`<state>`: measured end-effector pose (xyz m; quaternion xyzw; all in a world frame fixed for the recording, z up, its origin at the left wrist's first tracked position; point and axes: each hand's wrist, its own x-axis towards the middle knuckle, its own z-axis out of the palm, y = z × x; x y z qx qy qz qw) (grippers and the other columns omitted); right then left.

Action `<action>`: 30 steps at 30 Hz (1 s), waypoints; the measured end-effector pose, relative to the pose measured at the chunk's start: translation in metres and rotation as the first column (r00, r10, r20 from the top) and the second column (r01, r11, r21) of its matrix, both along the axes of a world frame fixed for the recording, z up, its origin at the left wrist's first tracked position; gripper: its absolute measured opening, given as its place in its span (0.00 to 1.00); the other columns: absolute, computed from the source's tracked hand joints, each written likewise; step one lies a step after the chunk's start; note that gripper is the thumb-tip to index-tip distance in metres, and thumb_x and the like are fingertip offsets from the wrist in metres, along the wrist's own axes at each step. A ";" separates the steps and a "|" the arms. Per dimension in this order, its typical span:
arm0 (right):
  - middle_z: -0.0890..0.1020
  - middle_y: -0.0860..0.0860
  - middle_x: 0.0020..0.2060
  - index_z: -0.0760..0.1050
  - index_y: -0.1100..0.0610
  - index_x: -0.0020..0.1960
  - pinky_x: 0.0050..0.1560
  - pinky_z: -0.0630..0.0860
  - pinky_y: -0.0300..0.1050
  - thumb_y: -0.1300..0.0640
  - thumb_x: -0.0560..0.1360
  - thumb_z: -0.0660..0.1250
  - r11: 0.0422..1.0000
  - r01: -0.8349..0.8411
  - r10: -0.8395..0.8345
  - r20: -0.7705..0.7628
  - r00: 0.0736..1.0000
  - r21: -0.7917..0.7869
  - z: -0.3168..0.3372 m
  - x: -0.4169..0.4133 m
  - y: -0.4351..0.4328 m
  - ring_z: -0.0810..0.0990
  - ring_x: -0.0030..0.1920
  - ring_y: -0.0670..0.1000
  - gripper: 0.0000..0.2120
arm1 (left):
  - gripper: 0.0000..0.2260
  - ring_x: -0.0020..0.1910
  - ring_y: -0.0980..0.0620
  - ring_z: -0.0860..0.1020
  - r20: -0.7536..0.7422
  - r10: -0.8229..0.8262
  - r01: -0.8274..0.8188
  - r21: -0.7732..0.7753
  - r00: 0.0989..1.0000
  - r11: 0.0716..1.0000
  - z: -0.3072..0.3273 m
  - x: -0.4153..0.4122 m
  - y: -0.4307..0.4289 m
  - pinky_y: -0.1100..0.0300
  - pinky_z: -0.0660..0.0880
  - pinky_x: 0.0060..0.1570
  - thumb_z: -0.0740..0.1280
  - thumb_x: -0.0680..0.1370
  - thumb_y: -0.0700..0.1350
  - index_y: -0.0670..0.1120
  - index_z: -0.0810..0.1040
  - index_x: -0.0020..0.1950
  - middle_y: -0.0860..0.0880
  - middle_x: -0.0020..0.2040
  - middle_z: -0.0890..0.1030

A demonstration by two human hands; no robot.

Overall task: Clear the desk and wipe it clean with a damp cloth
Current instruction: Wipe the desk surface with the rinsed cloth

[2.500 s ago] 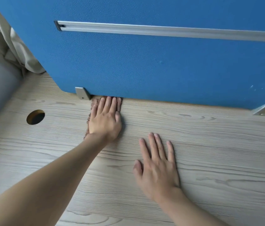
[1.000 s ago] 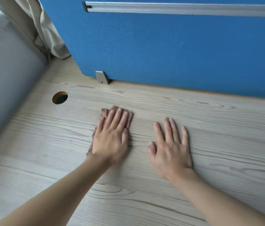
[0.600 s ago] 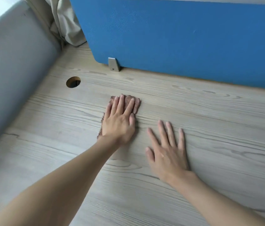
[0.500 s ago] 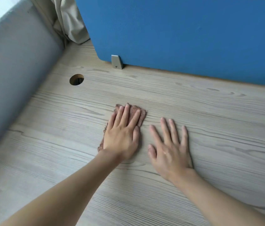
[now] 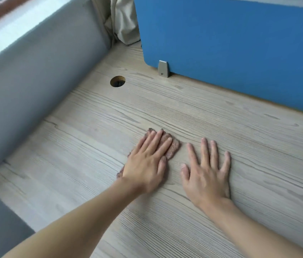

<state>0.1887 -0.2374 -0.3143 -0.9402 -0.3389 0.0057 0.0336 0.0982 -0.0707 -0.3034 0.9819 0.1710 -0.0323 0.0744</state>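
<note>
A small brown cloth (image 5: 173, 146) lies flat on the pale wood-grain desk (image 5: 249, 142). My left hand (image 5: 147, 162) presses down on the cloth with fingers straight, covering most of it; only its far right corner and a bit of its left edge show. My right hand (image 5: 207, 170) rests palm down on the bare desk just to the right, fingers spread, holding nothing.
A blue partition panel (image 5: 230, 43) stands along the desk's far edge on a grey metal bracket (image 5: 162, 68). A round cable hole (image 5: 117, 81) sits near the back left. A grey wall (image 5: 26, 86) borders the left side, with a beige curtain (image 5: 122, 21) in the corner.
My left hand has drawn the cloth from the foot of the blue partition toward me across the desk. My right hand has stayed flat beside it.
</note>
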 end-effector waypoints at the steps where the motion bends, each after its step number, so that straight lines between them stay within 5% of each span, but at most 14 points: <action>1: 0.64 0.63 0.76 0.69 0.53 0.76 0.73 0.51 0.73 0.43 0.76 0.51 1.000 -0.011 0.010 0.004 1.000 0.003 0.001 0.000 -0.002 0.61 0.77 0.64 0.31 | 0.27 0.80 0.53 0.39 -0.004 0.076 -0.076 0.007 0.997 0.997 0.001 0.007 0.007 0.51 0.41 0.78 0.42 0.82 0.56 0.55 0.48 0.82 0.51 0.82 0.46; 4: 0.65 0.63 0.76 0.70 0.55 0.75 0.72 0.53 0.74 0.43 0.76 0.53 0.993 -0.110 0.109 0.027 0.994 0.035 0.003 -0.011 -0.010 0.61 0.77 0.62 0.31 | 0.27 0.80 0.53 0.41 -0.005 0.255 -0.255 0.007 0.967 0.967 0.001 0.022 0.017 0.51 0.40 0.78 0.42 0.81 0.56 0.56 0.49 0.82 0.51 0.82 0.47; 12: 0.63 0.64 0.77 0.69 0.54 0.75 0.73 0.53 0.73 0.42 0.74 0.54 0.983 -0.183 0.183 0.019 0.983 0.001 0.001 -0.032 -0.013 0.62 0.77 0.63 0.33 | 0.27 0.80 0.52 0.40 -0.020 0.036 -0.036 0.004 0.999 0.999 0.003 -0.055 -0.016 0.49 0.44 0.79 0.42 0.82 0.56 0.54 0.49 0.82 0.49 0.82 0.46; 17: 0.63 0.64 0.77 0.68 0.55 0.76 0.73 0.53 0.73 0.42 0.76 0.53 0.984 -0.179 0.179 0.034 0.983 -0.004 0.000 -0.034 -0.013 0.61 0.78 0.63 0.32 | 0.27 0.80 0.52 0.40 0.005 0.252 -0.252 0.018 0.968 0.968 0.004 -0.054 0.006 0.51 0.40 0.78 0.41 0.82 0.56 0.55 0.48 0.82 0.50 0.82 0.45; 23: 0.63 0.63 0.77 0.68 0.55 0.76 0.73 0.53 0.72 0.42 0.75 0.52 0.984 -0.175 0.176 0.045 0.983 -0.022 0.000 -0.037 -0.012 0.61 0.77 0.63 0.33 | 0.26 0.80 0.53 0.40 -0.003 0.060 -0.060 0.004 0.998 0.998 0.003 -0.089 -0.026 0.49 0.44 0.79 0.45 0.83 0.56 0.54 0.51 0.82 0.51 0.82 0.48; 27: 0.64 0.64 0.76 0.69 0.57 0.75 0.72 0.52 0.74 0.43 0.76 0.51 0.987 -0.153 0.155 0.058 0.986 -0.036 0.002 -0.038 -0.011 0.61 0.77 0.63 0.32 | 0.27 0.80 0.54 0.41 0.009 0.273 -0.273 -0.016 0.962 0.962 0.003 -0.071 -0.016 0.51 0.42 0.78 0.42 0.82 0.56 0.56 0.49 0.82 0.52 0.82 0.46; 30: 0.65 0.65 0.75 0.69 0.60 0.75 0.72 0.54 0.74 0.43 0.75 0.51 0.988 -0.154 0.154 0.042 0.987 0.010 0.005 -0.067 -0.004 0.62 0.77 0.63 0.34 | 0.27 0.80 0.52 0.40 0.001 0.274 -0.274 0.019 0.962 0.962 0.003 -0.079 -0.026 0.50 0.42 0.78 0.42 0.82 0.55 0.54 0.48 0.82 0.51 0.82 0.46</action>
